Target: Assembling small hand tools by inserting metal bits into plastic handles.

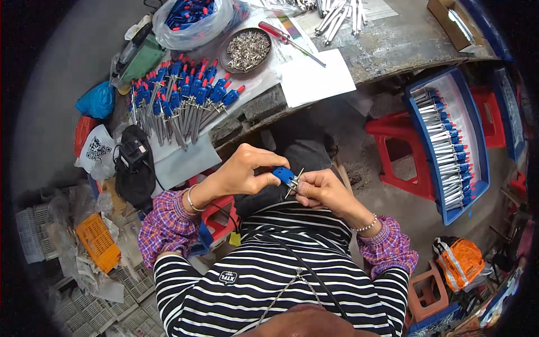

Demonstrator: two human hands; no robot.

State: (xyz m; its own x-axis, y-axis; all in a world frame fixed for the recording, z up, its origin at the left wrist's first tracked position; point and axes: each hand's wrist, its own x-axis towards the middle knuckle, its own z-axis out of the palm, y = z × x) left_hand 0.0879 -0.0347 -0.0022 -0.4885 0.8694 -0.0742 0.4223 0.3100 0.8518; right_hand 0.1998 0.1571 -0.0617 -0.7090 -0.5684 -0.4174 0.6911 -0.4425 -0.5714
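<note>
In front of my striped top, a small blue plastic piece [283,174] with thin metal parts is held between my two hands. My left hand [248,170] pinches its blue end between thumb and fingers. My right hand [327,192] is closed at the metal end, where thin silvery rods [296,182] stick out crosswise. The fingers partly cover this end, so its exact make-up is hidden. On the bench beyond lies a pile of similar blue pieces [191,92] with red tips and long metal shafts.
A bowl of small metal parts [247,50], a red-handled screwdriver [292,43] and white paper [316,77] lie on the bench [387,53]. Bagged blue pieces [193,17] stand behind. At right, a blue tray [477,146] of rowed pieces rests on a red stool [401,146].
</note>
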